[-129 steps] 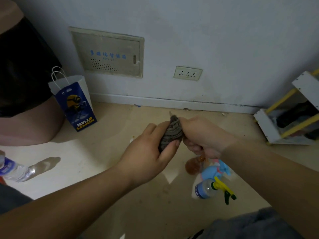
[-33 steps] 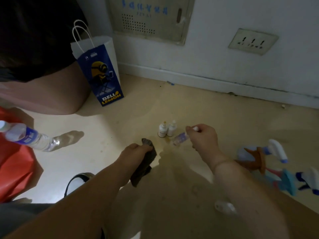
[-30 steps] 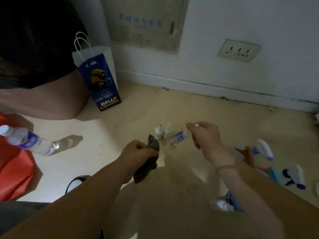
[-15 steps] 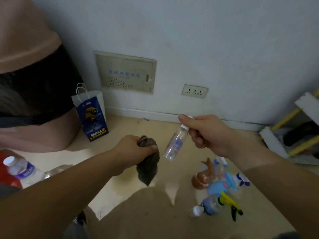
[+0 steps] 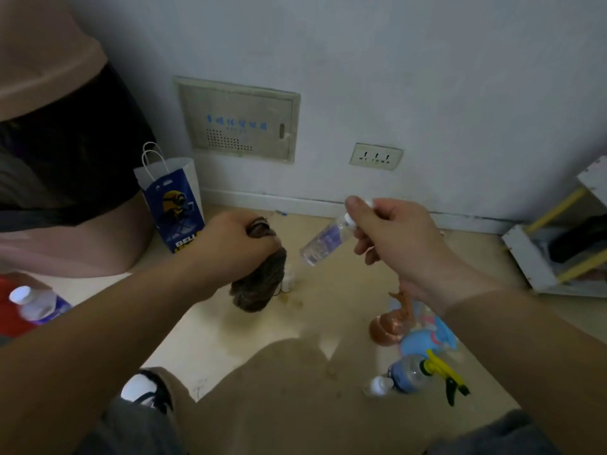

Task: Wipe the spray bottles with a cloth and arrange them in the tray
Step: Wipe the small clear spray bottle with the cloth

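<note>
My right hand (image 5: 394,241) pinches the white cap end of a small clear spray bottle (image 5: 323,242), which tilts down to the left in the air. My left hand (image 5: 235,246) grips a dark grey cloth (image 5: 259,284) that hangs below the fist, a short gap left of the bottle. On the floor at the right lie a brown spray bottle (image 5: 386,326), a blue one (image 5: 423,343) and a clear bottle with a yellow trigger (image 5: 417,376). Small white bottles (image 5: 288,281) stand on the floor behind the cloth, partly hidden. No tray is in view.
A blue and white paper bag (image 5: 172,205) stands by the wall at the left. A water bottle (image 5: 36,307) lies on something red at the far left. A white and yellow rack (image 5: 551,251) sits at the right. My shoe (image 5: 144,389) shows below.
My right hand lifted the small clear bottle off the floor from beside the white bottles and holds it raised. The left hand rose with the cloth. The camera tilted upward.
</note>
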{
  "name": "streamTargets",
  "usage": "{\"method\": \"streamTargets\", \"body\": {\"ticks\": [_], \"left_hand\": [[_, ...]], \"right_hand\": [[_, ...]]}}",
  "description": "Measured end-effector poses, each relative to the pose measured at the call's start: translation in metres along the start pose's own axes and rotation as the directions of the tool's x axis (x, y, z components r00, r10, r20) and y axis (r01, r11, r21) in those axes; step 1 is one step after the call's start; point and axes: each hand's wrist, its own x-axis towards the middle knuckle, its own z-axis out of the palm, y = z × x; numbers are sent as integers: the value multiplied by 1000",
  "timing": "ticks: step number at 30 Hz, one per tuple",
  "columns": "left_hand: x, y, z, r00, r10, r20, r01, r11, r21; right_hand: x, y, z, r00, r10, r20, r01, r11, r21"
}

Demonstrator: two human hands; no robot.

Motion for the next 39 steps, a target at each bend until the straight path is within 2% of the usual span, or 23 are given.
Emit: {"method": "streamTargets", "body": {"ticks": [1, 2, 4, 5, 6, 9, 11, 14, 16, 18, 20, 23, 24, 26, 28, 32, 34, 36, 37, 38, 39], "left_hand": [[2, 1, -2, 1000, 21, -20, -19, 997, 68], [3, 1, -5, 999, 46, -25, -39, 970, 240], [1, 1, -8, 997, 71, -29, -41, 811, 583], [1, 1, -8, 997, 72, -31, -36, 777, 629], [2, 0, -8, 997, 74, -11, -52, 797, 602], [1, -1, -1, 988, 154, -3, -147, 948, 281], [3, -1, 4, 979, 201, -34, -191, 964, 186], [0, 4, 17, 979, 198, -40, -198, 980, 18], [-4, 8, 31, 986, 165, -15, -165, 969, -184], [-7, 12, 45, 986, 153, 65, -122, 932, -340], [-3, 13, 51, 977, 178, 120, -115, 906, -406], [4, 12, 46, 962, 178, 207, -45, 850, -524], [5, 11, 45, 965, 181, 189, -44, 824, -566], [5, 9, 45, 975, 194, 106, -88, 780, -620], [3, 10, 50, 983, 168, 79, -72, 738, -671], [1, 14, 63, 993, 116, 17, -88, 829, -552], [3, 14, 68, 994, 85, -69, -108, 856, -505], [2, 11, 75, 994, 2, -109, -54, 876, -480], [1, 9, 75, 996, -51, -77, 5, 866, -500], [1, 11, 75, 991, -134, 13, 119, 827, -549], [6, 11, 73, 962, -236, 135, 269, 744, -612]], "right_hand": [[2, -1, 4, 999, -41, 10, 42, 997, -62], [3, -2, 8, 997, -72, 20, 74, 991, -109], [4, -3, 12, 994, -100, 32, 104, 984, -142], [5, -2, 14, 994, -101, 37, 105, 985, -139], [5, -1, 16, 994, -97, 47, 102, 986, -130], [3, 7, 16, 994, -87, 72, 94, 991, -101], [1, 12, 13, 994, -84, 69, 90, 991, -96], [0, 15, 7, 997, -56, 56, 59, 996, -64], [2, 15, 2, 999, -33, 39, 34, 999, -4], [5, 16, -2, 999, -19, 26, 19, 1000, 13], [8, 17, -8, 1000, 17, 15, -18, 999, 34], [13, 15, -19, 991, 133, 34, -137, 973, 185], [13, 13, -22, 984, 172, 53, -179, 953, 245], [12, 12, -21, 967, 226, 113, -252, 894, 369], [9, 13, -17, 947, 260, 186, -318, 836, 448], [1, 17, -5, 928, 278, 249, -369, 787, 495], [-2, 19, 1, 948, 249, 200, -316, 823, 472], [-5, 24, 5, 977, 171, 126, -207, 897, 391], [-6, 24, 5, 989, 116, 93, -139, 939, 316], [-6, 23, 3, 996, 50, 75, -66, 972, 224], [-5, 21, 0, 996, -23, 81, 12, 991, 130]]}}
